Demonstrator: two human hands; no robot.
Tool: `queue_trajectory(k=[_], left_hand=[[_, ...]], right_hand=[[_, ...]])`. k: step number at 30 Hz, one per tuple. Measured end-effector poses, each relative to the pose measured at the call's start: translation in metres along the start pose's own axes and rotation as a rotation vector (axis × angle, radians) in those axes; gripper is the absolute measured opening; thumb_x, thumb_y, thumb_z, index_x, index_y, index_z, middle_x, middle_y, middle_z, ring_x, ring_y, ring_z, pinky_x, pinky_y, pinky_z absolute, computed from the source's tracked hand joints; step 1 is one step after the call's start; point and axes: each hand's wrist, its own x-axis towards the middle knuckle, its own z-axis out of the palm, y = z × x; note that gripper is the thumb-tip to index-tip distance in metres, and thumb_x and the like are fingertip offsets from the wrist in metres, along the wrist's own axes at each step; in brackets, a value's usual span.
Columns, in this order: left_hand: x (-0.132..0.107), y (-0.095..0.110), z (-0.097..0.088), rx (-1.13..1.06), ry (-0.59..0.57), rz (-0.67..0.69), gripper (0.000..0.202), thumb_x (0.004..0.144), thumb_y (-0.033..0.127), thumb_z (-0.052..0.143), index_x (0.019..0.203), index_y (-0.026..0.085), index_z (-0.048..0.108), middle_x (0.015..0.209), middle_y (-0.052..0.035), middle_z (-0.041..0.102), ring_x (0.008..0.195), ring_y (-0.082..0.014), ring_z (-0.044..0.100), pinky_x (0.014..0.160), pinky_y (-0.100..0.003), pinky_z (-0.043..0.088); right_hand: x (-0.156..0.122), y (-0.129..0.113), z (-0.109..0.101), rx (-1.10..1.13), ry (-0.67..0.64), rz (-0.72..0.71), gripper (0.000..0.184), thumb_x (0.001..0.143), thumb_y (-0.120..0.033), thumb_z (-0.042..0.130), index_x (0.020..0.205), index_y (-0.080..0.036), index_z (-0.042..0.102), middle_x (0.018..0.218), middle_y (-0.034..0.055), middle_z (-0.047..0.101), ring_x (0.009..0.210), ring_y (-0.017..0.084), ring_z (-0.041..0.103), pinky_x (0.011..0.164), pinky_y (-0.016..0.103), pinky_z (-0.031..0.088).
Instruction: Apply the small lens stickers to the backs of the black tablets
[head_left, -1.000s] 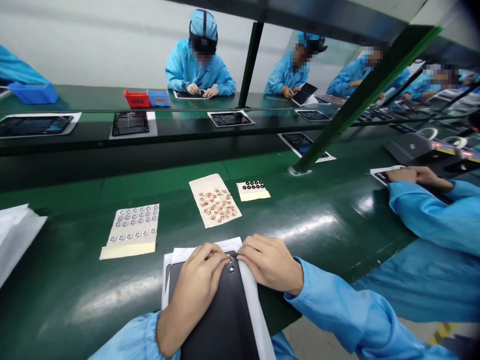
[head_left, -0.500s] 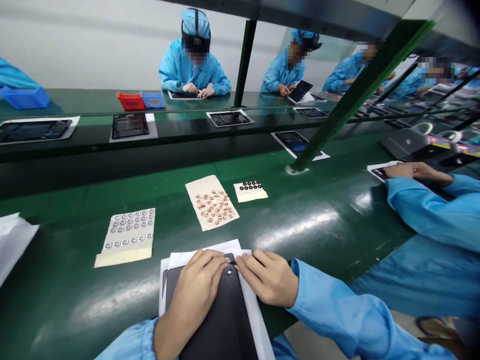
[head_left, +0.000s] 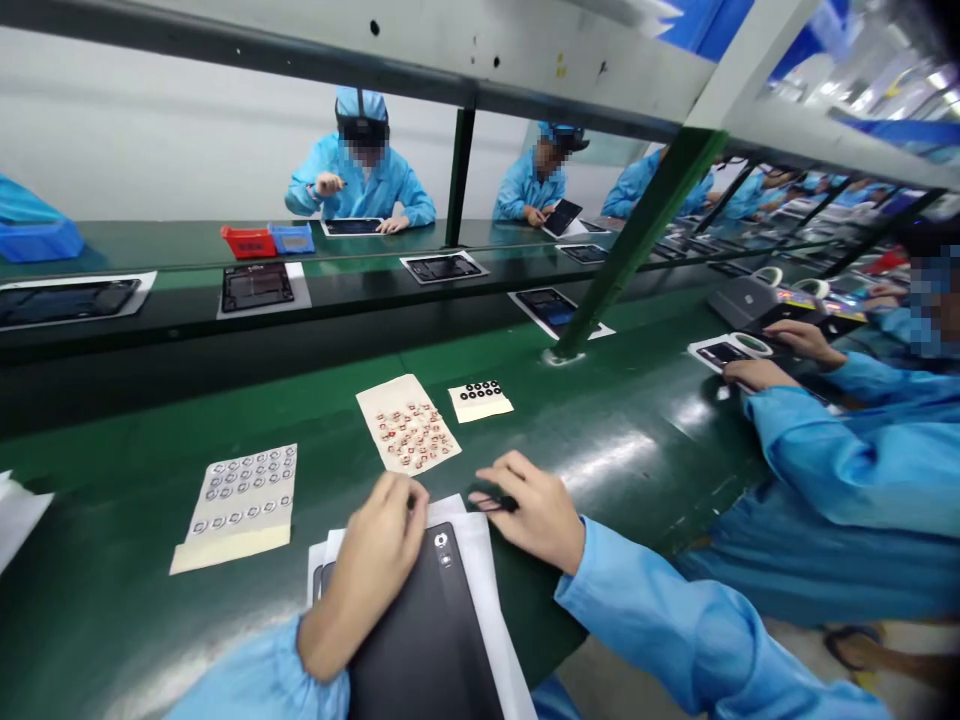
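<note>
The left hand [head_left: 367, 570] sits on the top edge of the black tablet [head_left: 420, 640] with its fingers curled, and you cannot tell if it holds anything. The right hand [head_left: 529, 510], just beside the tablet, pinches a small black piece [head_left: 499, 502] tight. The tablet lies on white paper [head_left: 471, 560]. Past the tablet lie a silver sticker sheet [head_left: 241, 500], a red-dotted sticker sheet [head_left: 409, 425] and a black ring sheet [head_left: 480, 400].
</note>
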Motion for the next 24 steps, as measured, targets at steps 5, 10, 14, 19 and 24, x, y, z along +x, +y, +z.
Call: queue_trajectory(k=[5, 10, 14, 19, 24], left_hand=[[0.041, -0.029, -0.009, 0.501, -0.087, 0.198, 0.027, 0.099, 0.008, 0.043, 0.106, 0.013, 0.069, 0.111, -0.0122, 0.066, 0.095, -0.0256, 0.067, 0.078, -0.036, 0.056], [0.049, -0.038, -0.008, 0.591, -0.209, 0.331, 0.051, 0.089, -0.006, 0.034, 0.115, 0.014, 0.074, 0.109, -0.0128, 0.070, 0.098, -0.0268, 0.067, 0.086, -0.040, 0.056], [0.052, -0.032, -0.012, 0.444, -0.193, 0.203, 0.042, 0.092, 0.003, 0.040, 0.104, 0.016, 0.078, 0.100, -0.0125, 0.070, 0.094, -0.0270, 0.068, 0.082, -0.038, 0.056], [0.070, 0.003, 0.001, -0.349, -0.242, -0.287, 0.035, 0.096, 0.047, 0.055, 0.099, 0.018, 0.074, 0.098, -0.0093, 0.075, 0.086, -0.0245, 0.072, 0.081, -0.037, 0.059], [0.080, 0.041, 0.042, -1.315, -0.376, -0.634, 0.042, 0.090, 0.049, 0.069, 0.109, 0.012, 0.063, 0.119, -0.0178, 0.072, 0.101, -0.0216, 0.074, 0.098, -0.035, 0.060]], right_hand=[[0.048, 0.050, -0.007, -0.418, -0.308, 0.064, 0.038, 0.102, -0.015, 0.043, 0.136, -0.018, 0.059, 0.128, 0.0129, 0.062, 0.087, 0.015, 0.067, 0.061, 0.024, 0.044], [0.077, 0.075, 0.004, -0.457, -0.385, -0.026, 0.018, 0.100, -0.015, 0.053, 0.111, -0.010, 0.066, 0.112, 0.0091, 0.066, 0.082, 0.013, 0.064, 0.067, 0.024, 0.052], [0.072, 0.080, 0.008, -0.439, -0.318, -0.065, 0.032, 0.108, -0.015, 0.034, 0.103, -0.004, 0.063, 0.108, 0.0072, 0.063, 0.089, 0.007, 0.062, 0.080, 0.023, 0.050], [0.046, 0.076, 0.008, -0.381, -0.147, -0.094, 0.021, 0.102, -0.017, 0.049, 0.089, -0.009, 0.063, 0.092, 0.0070, 0.064, 0.074, 0.010, 0.060, 0.063, 0.020, 0.042], [0.001, 0.057, 0.008, -0.262, -0.016, -0.222, 0.014, 0.094, -0.015, 0.053, 0.083, -0.013, 0.063, 0.081, 0.0052, 0.061, 0.068, 0.012, 0.056, 0.057, 0.023, 0.038]])
